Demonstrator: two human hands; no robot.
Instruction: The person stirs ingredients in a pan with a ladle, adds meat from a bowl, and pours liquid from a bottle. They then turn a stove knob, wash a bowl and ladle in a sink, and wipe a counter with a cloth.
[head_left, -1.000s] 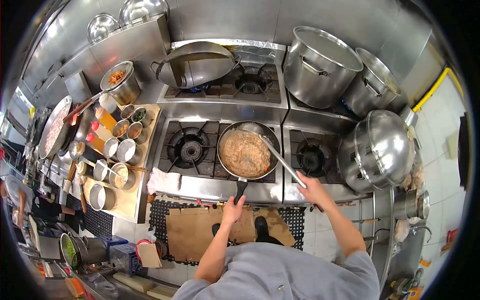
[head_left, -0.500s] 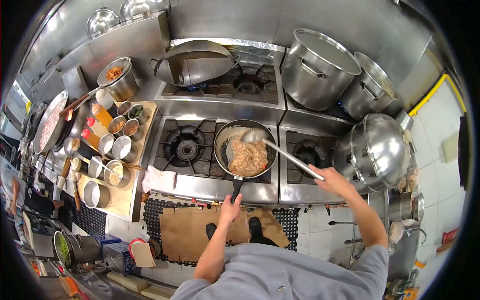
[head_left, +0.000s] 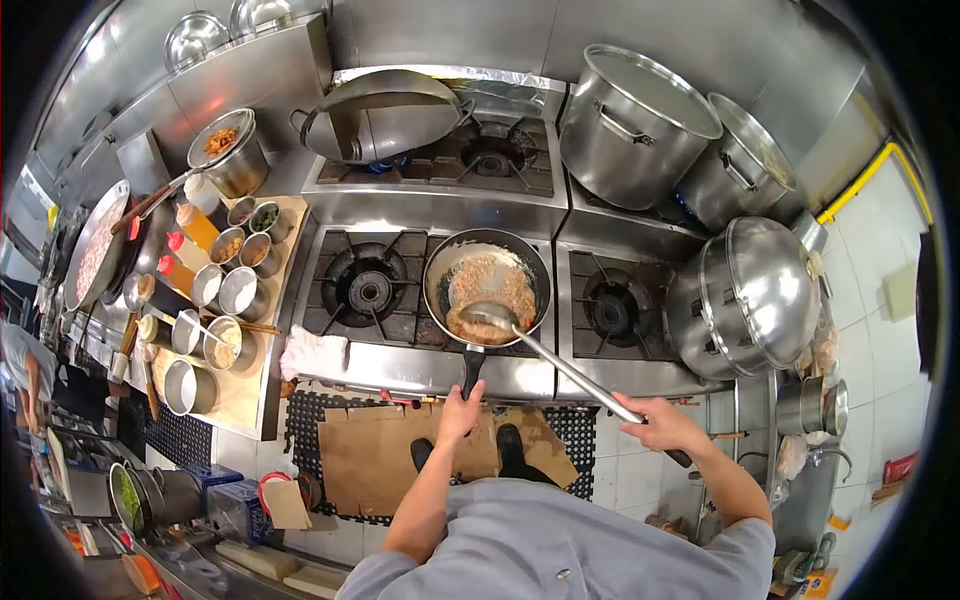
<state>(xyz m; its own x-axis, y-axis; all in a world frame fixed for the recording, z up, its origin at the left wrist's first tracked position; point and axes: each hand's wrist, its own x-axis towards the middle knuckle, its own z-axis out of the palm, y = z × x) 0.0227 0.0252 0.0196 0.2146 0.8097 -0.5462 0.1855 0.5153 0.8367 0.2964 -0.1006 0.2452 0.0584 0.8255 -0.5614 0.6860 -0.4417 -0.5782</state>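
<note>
Left grip (head_left: 462,410) clasps pan handle (head_left: 473,368), right grip (head_left: 664,425) ladle (head_left: 570,368), perhaps touching rim (head_left: 549,285); burners (head_left: 371,292) flank.

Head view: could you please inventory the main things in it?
frying pan: 1, black, stove front middle
food: 1 batch, brown, in pan
ladle: 1, silver, in pan
wok: 1, grey, rear left
stockpots: 2, silver, rear right
domed vessel: 1, silver, right
bucket: 1, silver, rear left
metal cups: about 9, silver, left board
cloth: 1, pale, stove edge
shoes: 2, black, floor
left hand: 1, bare, on pan handle
right hand: 1, bare, on ladle
</note>
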